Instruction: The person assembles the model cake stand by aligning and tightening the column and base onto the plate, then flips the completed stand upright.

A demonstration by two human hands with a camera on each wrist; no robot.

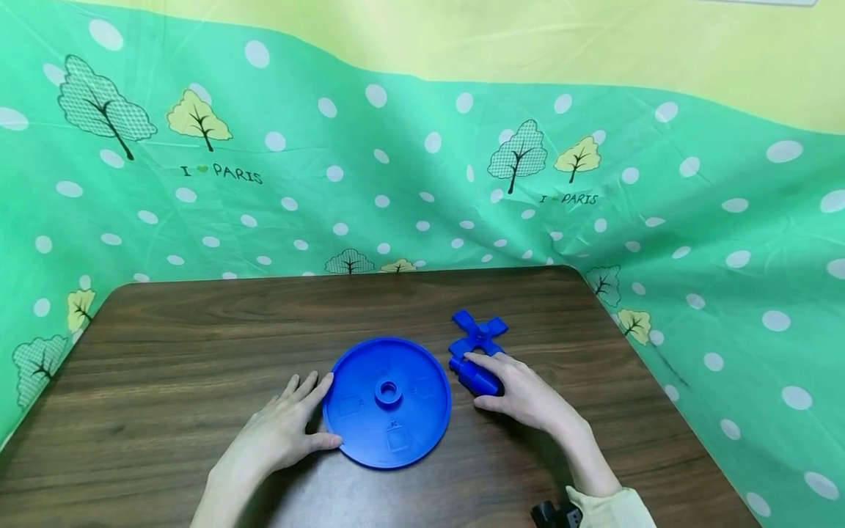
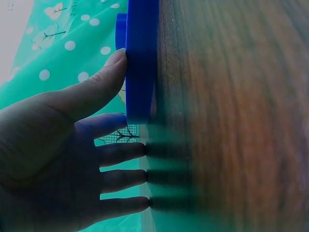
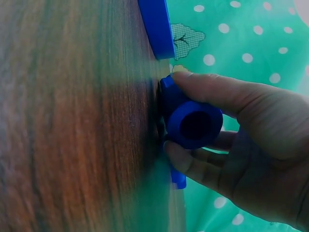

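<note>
A round blue plastic disc [image 1: 416, 433] with a raised rim and a small central socket lies on the wooden table. My left hand [image 1: 280, 433] is at its left edge, thumb and index finger touching the rim while the other straight fingers spread beside it. To the right, my right hand [image 1: 528, 392] grips a short blue hollow cylinder [image 1: 475, 376] between thumb and fingers. Its open round end shows in the right wrist view. Just beyond the cylinder is a blue cross-shaped piece [image 1: 480, 331] with flat arms, partly hidden by the right hand's fingers.
The dark wood-grain table [image 1: 231, 330] has rounded far corners. Behind it and along its sides hangs a green polka-dot cloth [image 1: 409, 176] printed with trees. A black device [image 1: 554, 515] is by the right sleeve at the bottom edge.
</note>
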